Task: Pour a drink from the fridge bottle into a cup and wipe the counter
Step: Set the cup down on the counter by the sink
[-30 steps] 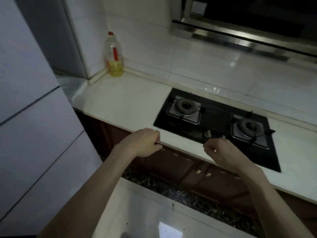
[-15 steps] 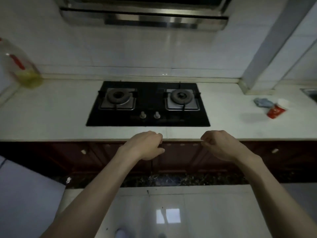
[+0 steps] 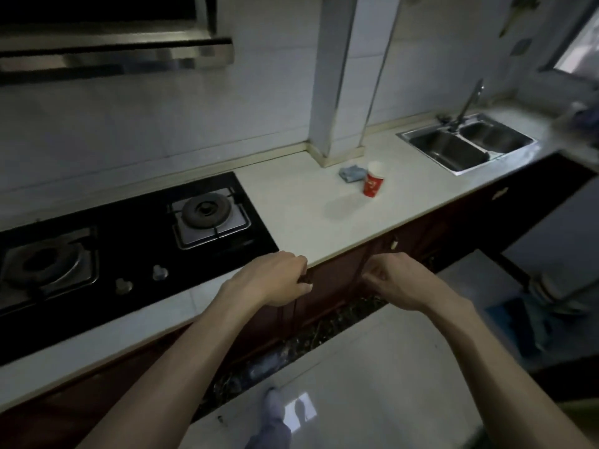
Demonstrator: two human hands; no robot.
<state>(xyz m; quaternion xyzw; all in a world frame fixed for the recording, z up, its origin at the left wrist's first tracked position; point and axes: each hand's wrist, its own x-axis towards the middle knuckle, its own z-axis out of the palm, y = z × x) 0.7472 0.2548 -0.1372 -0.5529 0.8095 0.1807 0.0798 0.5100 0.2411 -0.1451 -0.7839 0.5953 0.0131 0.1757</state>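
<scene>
Kitchen bench, pale stone top, viewed from the head camera; positions are given from the two-burner gas hob set into it. Red paper cup: upright on the bench, well to the right of the hob, its white inside showing; contents cannot be told. Blue-grey cloth: crumpled on the bench right of the hob, just behind and left of the cup, at the foot of a tiled pillar; whether cloth and cup touch cannot be told. Double steel sink with a tap: far right of the hob, beyond cup and cloth. Two control knobs: on the hob's front strip, below its burners. Steel range hood: on the wall above the hob. Left hand: in the air over the bench's front edge, at the hob's front right corner, back upward, fingers loosely curled under, nothing in it. Right hand: to the right of the hob and level with the left hand, in front of the dark red cabinet doors, fingers likewise loosely curled and holding nothing. Both hands are well apart from the cup and cloth. Glossy tiled floor: below the hob side, with one foot at the bottom edge.
</scene>
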